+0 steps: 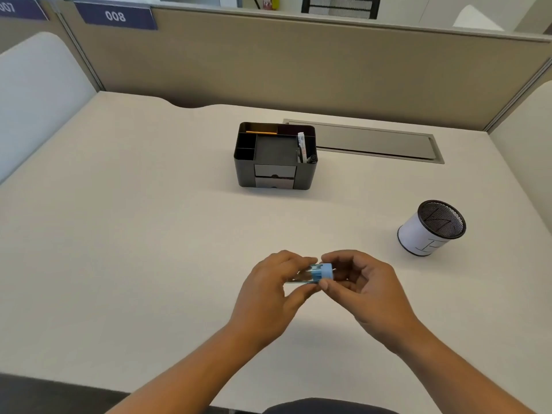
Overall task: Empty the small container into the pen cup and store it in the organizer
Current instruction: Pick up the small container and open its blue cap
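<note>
1. While both forearms reach in from the near edge, the small container (301, 276) is held above the bench (149, 234), lying roughly on its side between the two hands, near the front centre.
2. Left hand (268, 294): clenched around the clear body of the container, thumb beneath and fingers over the top.
3. Right hand (361, 282): thumb and forefinger pinched on the blue cap (325, 271), which sits on the right-hand end of the container. Whether the cap is loosened cannot be told.
4. Contents of the container are too small and blurred to identify.
5. Pen cup (430, 228): black mesh cylinder with a white paper wrap, standing on the bench to the right, well apart from the hands. It reads as leaning in this wide-angle view.
6. Organizer (276, 156): black multi-compartment box at mid-bench, beyond the hands, with two small drawers on its front face, both appearing closed.
7. An orange pencil-like item (260, 132) lies in the organizer's rear compartment; a white packet (302, 146) and a dark marker (311, 158) stand in its right-hand compartment.
8. A grey cable-tray lid (373, 143) is set into the bench behind the organizer.
</note>
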Tool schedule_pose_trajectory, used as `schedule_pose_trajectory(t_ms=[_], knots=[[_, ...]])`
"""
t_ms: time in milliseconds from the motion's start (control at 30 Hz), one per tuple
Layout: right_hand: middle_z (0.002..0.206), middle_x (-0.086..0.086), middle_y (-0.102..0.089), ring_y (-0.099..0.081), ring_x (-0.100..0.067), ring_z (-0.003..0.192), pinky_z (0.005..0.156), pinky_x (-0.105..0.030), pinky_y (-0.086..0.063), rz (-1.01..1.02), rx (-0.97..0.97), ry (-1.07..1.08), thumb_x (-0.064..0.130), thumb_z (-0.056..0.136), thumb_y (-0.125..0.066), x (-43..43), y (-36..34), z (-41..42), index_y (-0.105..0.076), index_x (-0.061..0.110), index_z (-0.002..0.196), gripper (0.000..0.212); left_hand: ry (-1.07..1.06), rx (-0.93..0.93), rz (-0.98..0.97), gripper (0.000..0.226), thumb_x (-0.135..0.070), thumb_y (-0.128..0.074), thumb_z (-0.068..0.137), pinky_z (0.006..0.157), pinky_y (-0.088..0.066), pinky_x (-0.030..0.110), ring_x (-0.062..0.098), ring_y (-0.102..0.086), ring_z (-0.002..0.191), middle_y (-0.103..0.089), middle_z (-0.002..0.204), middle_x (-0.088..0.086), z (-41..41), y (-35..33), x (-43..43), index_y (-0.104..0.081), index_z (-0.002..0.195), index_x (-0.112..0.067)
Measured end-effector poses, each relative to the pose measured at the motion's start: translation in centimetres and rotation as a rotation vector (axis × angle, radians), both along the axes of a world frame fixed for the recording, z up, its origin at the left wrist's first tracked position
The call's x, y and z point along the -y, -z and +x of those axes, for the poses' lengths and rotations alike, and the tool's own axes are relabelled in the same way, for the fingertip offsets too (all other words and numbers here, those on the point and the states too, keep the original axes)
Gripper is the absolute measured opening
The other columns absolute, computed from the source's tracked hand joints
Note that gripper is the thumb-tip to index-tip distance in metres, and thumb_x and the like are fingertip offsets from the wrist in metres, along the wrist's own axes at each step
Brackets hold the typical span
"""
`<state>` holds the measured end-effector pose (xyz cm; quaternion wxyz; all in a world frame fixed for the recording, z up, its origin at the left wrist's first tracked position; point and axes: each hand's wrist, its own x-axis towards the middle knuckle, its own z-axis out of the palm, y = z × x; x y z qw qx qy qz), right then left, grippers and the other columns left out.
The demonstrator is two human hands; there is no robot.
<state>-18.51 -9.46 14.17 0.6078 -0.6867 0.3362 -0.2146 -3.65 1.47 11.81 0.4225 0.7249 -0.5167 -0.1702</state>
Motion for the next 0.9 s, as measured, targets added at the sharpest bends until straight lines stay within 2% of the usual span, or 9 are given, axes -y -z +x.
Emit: schedule_pose_trajectory(t_ms=[167, 233, 400, 467, 533, 633, 733, 833, 900], knots=[[0.093, 0.000, -0.078, -0.074, -0.019, 0.084, 0.072, -0.022, -0.060, -0.002, -0.011, 0.026, 0.006, 0.079, -0.081, 0.4, -0.7, -1.6, -0.074, 0.027, 0.098, 0.029, -0.024, -0.144, 0.014, 0.050, -0.043, -0.076, 0.075, 0.084, -0.052, 0.020, 0.001, -0.063, 0.096, -0.067, 0.099, -0.022, -1.1, -0.9, 0.5, -0.051, 0.119, -0.044], [0.092, -0.001, -0.079, -0.074, -0.019, 0.083, 0.071, -0.022, -0.060, 0.006, -0.008, 0.043, 0.006, 0.079, -0.081, 0.6, -0.7, -1.8, -0.075, 0.025, 0.097, 0.027, -0.025, -0.184, 0.042, 0.051, -0.040, -0.077, 0.075, 0.084, -0.053, 0.021, 0.001, -0.063, 0.096, -0.066, 0.097, -0.024, -1.4, -0.9, 0.9, -0.047, 0.116, -0.045], [0.089, -0.002, -0.078, -0.074, -0.018, 0.081, 0.069, -0.021, -0.059, -0.017, 0.008, 0.066, 0.007, 0.080, -0.080, 1.1, -0.8, -1.6, -0.074, 0.023, 0.095, 0.023, 0.072, -0.061, 0.107, 0.031, -0.045, -0.063, 0.086, 0.086, -0.054, 0.030, 0.003, -0.061, 0.100, -0.066, 0.109, -0.016, -1.5, -1.4, 2.0, -0.052, 0.113, -0.037], [0.090, -0.002, -0.078, -0.074, -0.017, 0.083, 0.069, -0.021, -0.058, -0.027, 0.020, 0.065, 0.009, 0.081, -0.080, 1.2, -1.0, -1.5, -0.074, 0.024, 0.095, 0.021, 0.107, -0.068, 0.098, 0.028, -0.043, -0.060, 0.088, 0.086, -0.054, 0.031, 0.003, -0.061, 0.100, -0.065, 0.110, -0.014, -1.6, -1.7, 2.4, -0.054, 0.114, -0.034], [0.089, -0.001, -0.078, -0.074, -0.016, 0.082, 0.069, -0.021, -0.058, -0.056, 0.016, 0.067, 0.015, 0.082, -0.079, 1.5, -1.1, -1.5, -0.074, 0.025, 0.094, 0.016, 0.123, -0.097, 0.077, 0.027, -0.040, -0.060, 0.090, 0.086, -0.054, 0.031, 0.003, -0.061, 0.099, -0.065, 0.108, -0.013, -1.6, -1.8, 2.7, -0.055, 0.115, -0.032], [0.079, 0.000, -0.077, -0.072, -0.016, 0.070, 0.063, -0.025, -0.059, -0.125, -0.040, 0.097, 0.032, 0.082, -0.080, 1.9, -1.5, -1.4, -0.073, 0.026, 0.087, 0.010, 0.142, -0.108, 0.047, 0.022, -0.034, -0.063, 0.090, 0.084, -0.054, 0.030, 0.005, -0.063, 0.096, -0.065, 0.103, -0.014, -1.7, -1.9, 3.0, -0.058, 0.111, -0.032], [0.067, 0.000, -0.075, -0.069, -0.016, 0.057, 0.053, -0.024, -0.058, -0.156, -0.095, 0.131, 0.053, 0.074, -0.074, 2.1, -1.9, -1.2, -0.072, 0.026, 0.080, 0.028, 0.146, -0.123, 0.016, 0.020, -0.028, -0.065, 0.090, 0.083, -0.054, 0.029, 0.005, -0.064, 0.094, -0.066, 0.099, -0.014, -1.7, -1.9, 3.4, -0.060, 0.108, -0.033], [0.063, 0.000, -0.073, -0.067, -0.014, 0.054, 0.050, -0.020, -0.055, -0.174, -0.103, 0.118, 0.046, 0.079, -0.075, 2.4, -2.1, -1.1, -0.073, 0.026, 0.079, 0.020, 0.148, -0.180, -0.007, 0.020, -0.023, -0.065, 0.090, 0.084, -0.054, 0.026, 0.007, -0.065, 0.094, -0.067, 0.097, -0.011, -1.7, -1.9, 3.7, -0.062, 0.108, -0.031], [0.064, 0.001, -0.073, -0.067, -0.014, 0.056, 0.050, -0.023, -0.056, -0.176, -0.150, 0.080, 0.038, 0.083, -0.076, 2.7, -2.2, -1.1, -0.074, 0.027, 0.081, 0.011, 0.147, -0.205, -0.014, 0.020, -0.019, -0.064, 0.090, 0.085, -0.053, 0.025, 0.008, -0.065, 0.096, -0.067, 0.098, -0.010, -1.8, -1.7, 3.7, -0.061, 0.108, -0.029]])
